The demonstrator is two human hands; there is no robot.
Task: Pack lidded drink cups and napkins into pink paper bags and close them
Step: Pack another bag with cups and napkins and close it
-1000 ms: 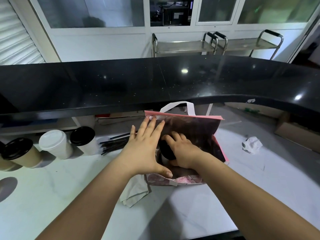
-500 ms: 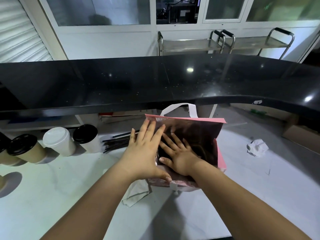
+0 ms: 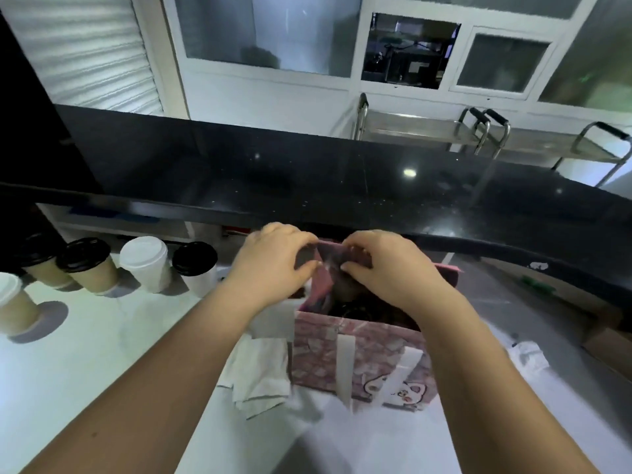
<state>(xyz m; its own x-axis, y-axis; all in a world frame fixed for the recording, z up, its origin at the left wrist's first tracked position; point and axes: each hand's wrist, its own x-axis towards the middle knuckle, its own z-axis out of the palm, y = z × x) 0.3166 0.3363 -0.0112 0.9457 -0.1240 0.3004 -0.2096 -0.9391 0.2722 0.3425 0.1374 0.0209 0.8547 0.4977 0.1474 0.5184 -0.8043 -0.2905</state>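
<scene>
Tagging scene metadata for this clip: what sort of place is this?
Likely the staff side of a café or takeaway drinks counter: lidded paper cups lined up on a white worktop, a raised black counter in front, a pink paper bag mid-packing.

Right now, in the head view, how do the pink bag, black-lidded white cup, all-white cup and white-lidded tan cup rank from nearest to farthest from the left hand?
1. pink bag: top fold pinched by the left hand.
2. black-lidded white cup: just left of it.
3. all-white cup: one further left.
4. white-lidded tan cup: far left edge.
</scene>
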